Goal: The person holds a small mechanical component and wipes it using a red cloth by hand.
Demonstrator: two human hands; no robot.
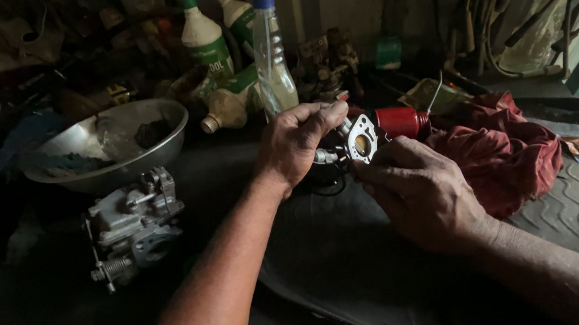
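Beyond the fingers, right: crumpled red cloth (503, 149) on dark tabletop (223, 180). Left of them, dented steel bowl (111, 146); nearer, grey metal carburettor body (132, 225). Left hand (298, 145) and right hand (422, 191) both closed on small silver carburettor part with round brass-coloured bore (362, 141), held between fingertips above black rubber mat (348, 246).

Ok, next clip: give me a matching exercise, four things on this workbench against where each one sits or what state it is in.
Things:
1. small metal part with a round hole
2. steel bowl
3. red cloth
4. grey carburetor

Places or states:
A. bunched up on the bench, right of the hands
B. standing on the bench in front of the bowl
C. held between the left hand and right hand
D. at the left, with dark bits inside

Pairs: 1-C, 2-D, 3-A, 4-B
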